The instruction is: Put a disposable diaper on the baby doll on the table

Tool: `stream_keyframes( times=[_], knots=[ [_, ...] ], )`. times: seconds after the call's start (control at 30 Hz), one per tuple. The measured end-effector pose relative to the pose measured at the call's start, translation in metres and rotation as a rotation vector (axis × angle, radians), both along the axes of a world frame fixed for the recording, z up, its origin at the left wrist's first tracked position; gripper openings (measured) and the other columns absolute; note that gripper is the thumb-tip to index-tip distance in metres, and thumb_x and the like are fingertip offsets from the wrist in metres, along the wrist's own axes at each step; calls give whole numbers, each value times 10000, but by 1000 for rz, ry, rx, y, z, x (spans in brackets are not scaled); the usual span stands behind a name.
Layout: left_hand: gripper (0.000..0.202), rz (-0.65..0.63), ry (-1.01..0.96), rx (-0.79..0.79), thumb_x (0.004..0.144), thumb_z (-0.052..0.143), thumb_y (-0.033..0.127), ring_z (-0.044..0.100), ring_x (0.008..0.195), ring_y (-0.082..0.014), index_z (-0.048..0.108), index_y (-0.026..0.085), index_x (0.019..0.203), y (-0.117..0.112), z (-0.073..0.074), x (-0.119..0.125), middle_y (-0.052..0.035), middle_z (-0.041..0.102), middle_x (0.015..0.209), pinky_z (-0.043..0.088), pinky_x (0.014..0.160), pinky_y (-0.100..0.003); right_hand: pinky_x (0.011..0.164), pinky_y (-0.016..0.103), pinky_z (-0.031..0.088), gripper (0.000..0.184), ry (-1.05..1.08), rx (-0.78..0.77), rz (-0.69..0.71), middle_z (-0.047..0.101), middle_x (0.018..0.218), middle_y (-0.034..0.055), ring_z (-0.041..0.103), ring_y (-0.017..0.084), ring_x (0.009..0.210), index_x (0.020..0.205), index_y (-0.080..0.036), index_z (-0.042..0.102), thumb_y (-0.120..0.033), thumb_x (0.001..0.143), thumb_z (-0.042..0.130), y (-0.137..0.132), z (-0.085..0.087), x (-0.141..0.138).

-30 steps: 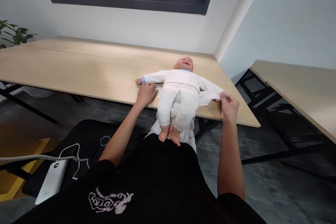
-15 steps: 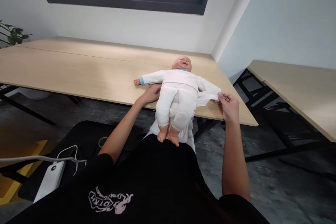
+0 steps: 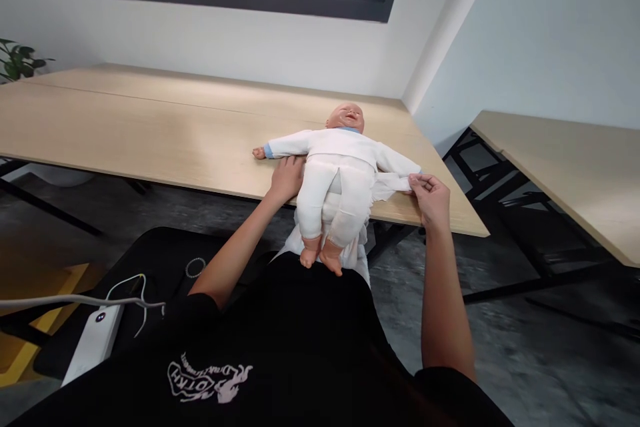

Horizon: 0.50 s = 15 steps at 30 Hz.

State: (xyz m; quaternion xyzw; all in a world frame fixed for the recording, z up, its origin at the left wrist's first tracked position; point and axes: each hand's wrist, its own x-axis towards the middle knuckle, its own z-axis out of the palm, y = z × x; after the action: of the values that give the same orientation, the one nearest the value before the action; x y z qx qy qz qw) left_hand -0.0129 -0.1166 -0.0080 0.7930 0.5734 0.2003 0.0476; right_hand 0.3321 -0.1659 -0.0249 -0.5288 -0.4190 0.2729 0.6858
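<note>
A baby doll (image 3: 341, 140) in a white top with blue collar and cuffs and white leggings lies on its back at the table's front edge. Under its hips is a white diaper (image 3: 387, 185), its lower part hanging over the edge between the doll's legs and my lap. My right hand (image 3: 432, 197) pinches the outer end of the diaper's right side wing, stretched out near the doll's cuff. My left hand (image 3: 289, 179) rests against the doll's left-side hip, fingers extended, their tips partly hidden by the doll.
The wooden table (image 3: 165, 127) runs along the wall under a barred window. A second table (image 3: 565, 167) stands at the right beyond a gap. On the left, a black chair (image 3: 165, 253) carries a white power bank (image 3: 95, 340) with cables and a bracelet. A plant is at far left.
My right hand has shifted slightly left with the diaper wing still pinched. My left hand has turned, and its fingers now lie closer along the doll's side.
</note>
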Motion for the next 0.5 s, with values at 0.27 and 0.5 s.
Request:
stream_keyframes(
  times=[0.27,0.5],
  knots=[
    [241,72,-255,3,929,595,265,560,1180,-345,666,154,1131,4,-4,-14,-146,693,1183,461,1037,-466,628,310,548,525,-18,-3,-1,699,791,51,614,171,687,796,-192,697,-585,530,921,0,0,1],
    [260,-131,-868,-56,795,689,401,572,780,-194,595,189,913,12,-18,-26,-25,615,820,475,751,-304,622,315,570,506,-18,-11,-3,695,784,51,622,164,660,810,-193,683,-569,544,893,1,-3,1]
  ],
)
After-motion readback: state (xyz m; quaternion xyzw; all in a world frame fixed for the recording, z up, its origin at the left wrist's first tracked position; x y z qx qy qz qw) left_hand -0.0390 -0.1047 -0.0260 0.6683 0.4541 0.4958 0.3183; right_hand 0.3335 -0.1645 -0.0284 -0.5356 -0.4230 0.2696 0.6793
